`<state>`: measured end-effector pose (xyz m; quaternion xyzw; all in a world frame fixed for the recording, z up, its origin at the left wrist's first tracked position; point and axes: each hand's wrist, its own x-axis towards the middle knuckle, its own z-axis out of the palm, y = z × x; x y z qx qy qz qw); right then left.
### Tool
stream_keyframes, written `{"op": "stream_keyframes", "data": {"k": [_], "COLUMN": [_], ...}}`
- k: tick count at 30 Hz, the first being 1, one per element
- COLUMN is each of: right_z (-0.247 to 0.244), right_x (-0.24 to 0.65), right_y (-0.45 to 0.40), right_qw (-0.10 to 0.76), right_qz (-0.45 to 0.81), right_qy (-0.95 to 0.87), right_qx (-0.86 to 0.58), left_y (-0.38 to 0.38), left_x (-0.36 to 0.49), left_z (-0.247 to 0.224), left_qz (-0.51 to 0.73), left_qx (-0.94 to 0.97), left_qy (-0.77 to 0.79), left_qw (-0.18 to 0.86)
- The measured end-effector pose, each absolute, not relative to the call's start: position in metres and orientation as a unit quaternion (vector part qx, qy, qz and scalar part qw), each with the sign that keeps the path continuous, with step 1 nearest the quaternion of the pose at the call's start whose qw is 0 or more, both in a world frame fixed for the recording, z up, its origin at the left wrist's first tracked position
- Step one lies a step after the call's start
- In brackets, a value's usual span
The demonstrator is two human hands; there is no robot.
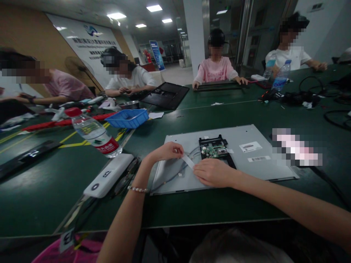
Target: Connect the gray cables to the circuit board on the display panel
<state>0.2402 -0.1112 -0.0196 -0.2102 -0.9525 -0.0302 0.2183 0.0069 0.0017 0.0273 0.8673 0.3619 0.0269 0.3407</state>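
A strip of white tape [188, 161] stretches between my two hands over a flat grey metal panel [175, 144]. My left hand [169, 150] pinches the strip's far left end, its fingers closed. At the near right end, my right hand [212, 172] lies low over the panel with fingers together on the tape. A green circuit board [214, 151] in a black bracket [231, 160] sits on the panel just beyond my right hand. Grey cables [178, 171] run from the board to the left, passing under the tape.
Left of the panel lie a white power bank [109, 175], a red-capped water bottle [94, 133] and glasses [127, 175]. Farther back are a blue tray [128, 118] and a black panel [167, 95]. A pixelated object [297, 146] lies at right. Several people work around the green table [109, 215].
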Motion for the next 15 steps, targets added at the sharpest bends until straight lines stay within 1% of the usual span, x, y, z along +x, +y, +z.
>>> {"op": "stream_keyframes", "data": {"k": [10,15], "right_z": [-0.018,-0.017], "right_x": [0.241,0.242], "right_y": [-0.114,-0.115], "right_qw": [0.225,0.224], "right_qz": [-0.027,-0.024], "right_qy": [-0.951,-0.952], "right_qx": [-0.21,-0.208], "left_y": [0.008,0.016], "left_x": [-0.002,-0.013], "left_z": [0.023,0.018], "left_qz": [0.045,0.053], "left_qx": [0.866,0.858], "left_qy": [0.375,0.406], "left_qw": [0.327,0.309]}}
